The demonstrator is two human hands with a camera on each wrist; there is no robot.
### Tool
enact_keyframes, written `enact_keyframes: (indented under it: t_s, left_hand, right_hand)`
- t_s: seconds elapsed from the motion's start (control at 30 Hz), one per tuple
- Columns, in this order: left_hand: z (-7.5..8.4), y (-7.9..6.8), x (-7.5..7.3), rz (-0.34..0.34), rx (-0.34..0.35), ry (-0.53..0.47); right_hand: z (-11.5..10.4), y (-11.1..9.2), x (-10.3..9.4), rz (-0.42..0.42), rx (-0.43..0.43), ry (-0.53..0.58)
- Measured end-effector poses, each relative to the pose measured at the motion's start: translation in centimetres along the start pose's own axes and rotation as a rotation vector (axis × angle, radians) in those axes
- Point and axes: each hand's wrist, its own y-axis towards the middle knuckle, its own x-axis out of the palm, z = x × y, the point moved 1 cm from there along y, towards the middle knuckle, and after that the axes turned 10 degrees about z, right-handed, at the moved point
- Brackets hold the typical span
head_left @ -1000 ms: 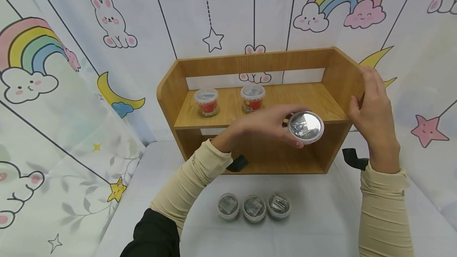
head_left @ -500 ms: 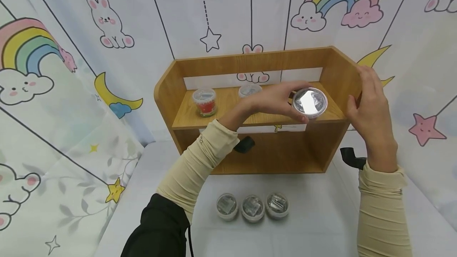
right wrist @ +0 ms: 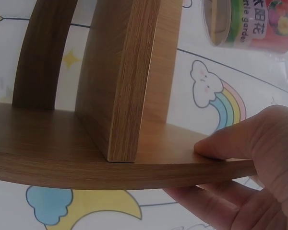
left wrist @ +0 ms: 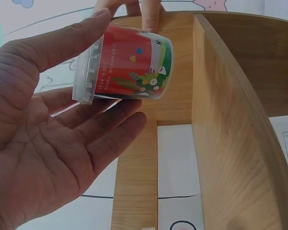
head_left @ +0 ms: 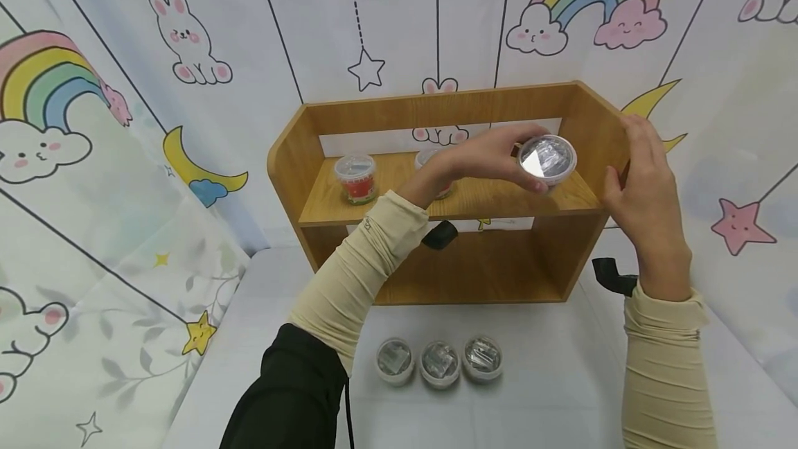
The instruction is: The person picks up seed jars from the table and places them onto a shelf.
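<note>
My left hand (head_left: 495,154) grips a small clear-lidded plastic cup (head_left: 548,159) above the right part of the upper shelf. In the left wrist view this cup (left wrist: 134,62) shows a red label with flowers, held between thumb and fingers. My right hand (head_left: 648,192) grips the right side panel of the wooden shelf unit (head_left: 436,106); the right wrist view shows its thumb inside the panel and its fingers outside. On the upper shelf stand two similar cups, one at the left (head_left: 357,179) and one partly hidden behind my left forearm, a cup (head_left: 427,157).
Three more lidded cups, left (head_left: 395,362), middle (head_left: 440,364) and right (head_left: 483,359), stand in a row on the white table (head_left: 536,393) before the unit. A printed curtain (head_left: 262,33) hangs behind. A dark cable (head_left: 349,414) hangs by the left sleeve.
My left hand has raised the cup from in front of the lower opening to above the upper shelf, slightly rightward. My right hand keeps its grip on the side panel.
</note>
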Motion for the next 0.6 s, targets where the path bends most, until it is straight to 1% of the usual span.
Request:
enact_keyframes:
  t_s: [0.17, 0.3, 0.43, 0.6]
  left_hand:
    - [0.0, 0.9, 0.0, 0.013, -0.055, 0.012]
    - [-0.1, 1.5, 0.3, 0.011, -0.09, 0.031]
    - [-0.5, 2.0, 0.7, 0.018, -0.121, 0.043]
    - [-1.3, 2.3, 1.1, 0.03, -0.182, 0.071]
  right_hand:
    - [0.0, 0.0, 0.0, -0.004, 0.006, -0.004]
    - [0.0, 0.0, 0.0, -0.004, 0.009, -0.006]
    - [0.0, 0.0, -0.1, 0.004, -0.001, -0.003]
    - [0.0, 0.0, -0.1, 0.009, -0.009, 0.004]
